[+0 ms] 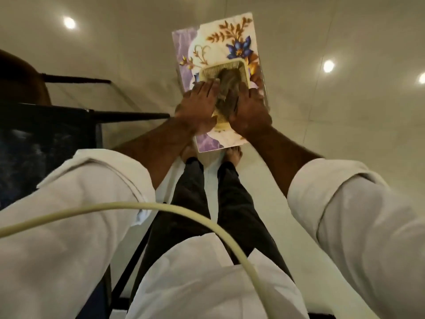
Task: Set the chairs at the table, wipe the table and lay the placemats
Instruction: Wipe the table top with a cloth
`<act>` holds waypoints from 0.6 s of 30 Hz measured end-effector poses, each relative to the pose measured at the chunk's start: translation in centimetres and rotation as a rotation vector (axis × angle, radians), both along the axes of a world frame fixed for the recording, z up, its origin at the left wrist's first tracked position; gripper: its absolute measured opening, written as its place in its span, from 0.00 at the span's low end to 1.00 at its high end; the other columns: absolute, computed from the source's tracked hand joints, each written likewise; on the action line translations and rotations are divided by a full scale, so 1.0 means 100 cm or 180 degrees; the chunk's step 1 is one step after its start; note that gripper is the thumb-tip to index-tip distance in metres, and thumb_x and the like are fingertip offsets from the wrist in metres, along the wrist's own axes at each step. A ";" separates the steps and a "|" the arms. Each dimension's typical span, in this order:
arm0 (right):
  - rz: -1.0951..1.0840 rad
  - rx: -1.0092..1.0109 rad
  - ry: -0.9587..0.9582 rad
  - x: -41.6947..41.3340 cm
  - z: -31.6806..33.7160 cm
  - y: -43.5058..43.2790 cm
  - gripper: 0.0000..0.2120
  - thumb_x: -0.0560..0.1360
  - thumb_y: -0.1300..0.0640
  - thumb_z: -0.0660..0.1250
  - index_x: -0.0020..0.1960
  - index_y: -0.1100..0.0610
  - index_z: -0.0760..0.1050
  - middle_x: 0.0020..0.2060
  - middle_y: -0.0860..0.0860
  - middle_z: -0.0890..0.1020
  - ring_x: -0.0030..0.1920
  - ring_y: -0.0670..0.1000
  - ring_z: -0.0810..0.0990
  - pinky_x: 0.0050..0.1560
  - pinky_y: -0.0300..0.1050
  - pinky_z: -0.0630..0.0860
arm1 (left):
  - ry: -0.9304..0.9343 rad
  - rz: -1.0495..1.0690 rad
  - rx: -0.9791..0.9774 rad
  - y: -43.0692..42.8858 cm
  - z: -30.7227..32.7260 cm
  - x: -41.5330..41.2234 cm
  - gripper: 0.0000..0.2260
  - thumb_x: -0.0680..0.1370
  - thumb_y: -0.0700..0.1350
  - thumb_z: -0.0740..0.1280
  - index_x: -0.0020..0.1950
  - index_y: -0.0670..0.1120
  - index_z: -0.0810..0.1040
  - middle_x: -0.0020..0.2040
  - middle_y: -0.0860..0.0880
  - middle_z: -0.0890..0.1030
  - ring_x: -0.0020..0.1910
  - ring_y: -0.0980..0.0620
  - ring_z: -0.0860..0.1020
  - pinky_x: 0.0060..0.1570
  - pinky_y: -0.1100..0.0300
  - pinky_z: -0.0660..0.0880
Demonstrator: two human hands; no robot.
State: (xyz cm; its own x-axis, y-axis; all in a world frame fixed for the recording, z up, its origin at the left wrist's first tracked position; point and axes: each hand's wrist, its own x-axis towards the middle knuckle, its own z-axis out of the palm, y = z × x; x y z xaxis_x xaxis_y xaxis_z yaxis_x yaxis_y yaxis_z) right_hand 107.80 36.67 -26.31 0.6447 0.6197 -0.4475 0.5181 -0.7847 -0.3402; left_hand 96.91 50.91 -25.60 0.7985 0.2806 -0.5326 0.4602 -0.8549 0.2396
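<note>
Cloth (226, 88) sits bunched in basket (212, 71) on placemat (230, 35), on glass worktop (299, 100). Left hand (197, 100) and right hand (248, 109) flank it, fingers extended, pressing. Likely soft, light, limp: grasp the bunched middle.

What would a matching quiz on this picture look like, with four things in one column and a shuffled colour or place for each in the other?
Things:
1 cloth
2 basket
3 placemat
4 chair

Descriptions:
A floral, with purple edges
B dark, at the left of the view
C grey, crumpled in the basket
D cream, slotted, lying on the placemat

Pairs: 1-C, 2-D, 3-A, 4-B
</note>
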 end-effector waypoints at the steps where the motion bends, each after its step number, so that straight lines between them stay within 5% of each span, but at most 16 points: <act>1: -0.0073 -0.0021 0.0055 0.001 -0.008 0.002 0.37 0.82 0.39 0.58 0.83 0.60 0.66 0.71 0.68 0.77 0.67 0.73 0.79 0.67 0.67 0.78 | -0.0050 -0.0057 -0.0079 -0.001 -0.012 0.008 0.45 0.78 0.48 0.74 0.88 0.39 0.54 0.85 0.37 0.63 0.82 0.33 0.64 0.79 0.39 0.65; 5: -0.0266 -0.0294 0.0261 0.002 -0.037 0.015 0.33 0.83 0.41 0.62 0.82 0.57 0.67 0.73 0.61 0.77 0.67 0.68 0.81 0.65 0.64 0.78 | -0.0111 -0.0300 -0.0220 0.008 -0.053 0.041 0.41 0.82 0.41 0.71 0.89 0.38 0.51 0.87 0.35 0.59 0.84 0.32 0.63 0.82 0.39 0.63; 9: -0.0287 -0.0536 0.0360 0.001 -0.057 0.023 0.38 0.84 0.42 0.67 0.88 0.53 0.57 0.81 0.57 0.70 0.75 0.63 0.77 0.75 0.65 0.71 | -0.0059 -0.0364 -0.0137 0.014 -0.087 0.062 0.40 0.85 0.44 0.69 0.90 0.44 0.48 0.89 0.39 0.54 0.86 0.34 0.57 0.84 0.38 0.60; 12: -0.0379 -0.0717 0.0431 0.006 -0.063 0.033 0.39 0.87 0.43 0.65 0.90 0.53 0.50 0.85 0.56 0.64 0.80 0.63 0.72 0.77 0.64 0.70 | -0.0079 -0.0376 -0.0236 0.017 -0.103 0.074 0.30 0.89 0.51 0.62 0.89 0.50 0.55 0.85 0.39 0.62 0.83 0.34 0.64 0.80 0.35 0.67; 14: -0.0408 -0.0923 0.0310 0.009 -0.067 0.039 0.38 0.89 0.45 0.63 0.90 0.54 0.47 0.86 0.55 0.62 0.79 0.63 0.73 0.75 0.63 0.72 | -0.0130 -0.0350 -0.0078 0.021 -0.114 0.080 0.32 0.86 0.49 0.69 0.88 0.50 0.59 0.82 0.38 0.67 0.79 0.33 0.69 0.77 0.36 0.71; 18: -0.0207 -0.0901 0.0299 0.016 -0.072 0.037 0.28 0.89 0.53 0.61 0.86 0.57 0.60 0.81 0.59 0.70 0.74 0.61 0.77 0.70 0.55 0.75 | -0.0284 -0.0070 -0.0296 0.025 -0.121 0.085 0.21 0.84 0.49 0.71 0.76 0.46 0.76 0.73 0.41 0.78 0.72 0.37 0.77 0.74 0.43 0.74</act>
